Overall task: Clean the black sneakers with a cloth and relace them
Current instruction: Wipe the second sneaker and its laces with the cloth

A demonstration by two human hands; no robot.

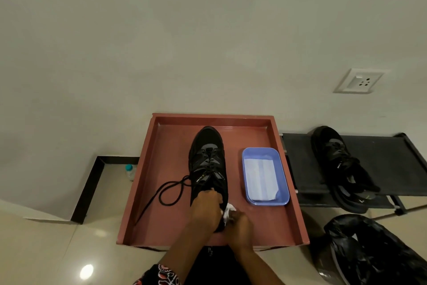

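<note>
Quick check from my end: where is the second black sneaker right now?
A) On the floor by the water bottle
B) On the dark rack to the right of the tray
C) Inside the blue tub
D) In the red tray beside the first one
B: the second sneaker lies on the dark rack right of the red tray, which holds only the sneaker being wiped and the blue tub.

Red-brown tray [147, 192] with black sneaker [209, 157] and blue tub [285, 183]; dark rack [388, 160] with second sneaker [335, 153].
</note>
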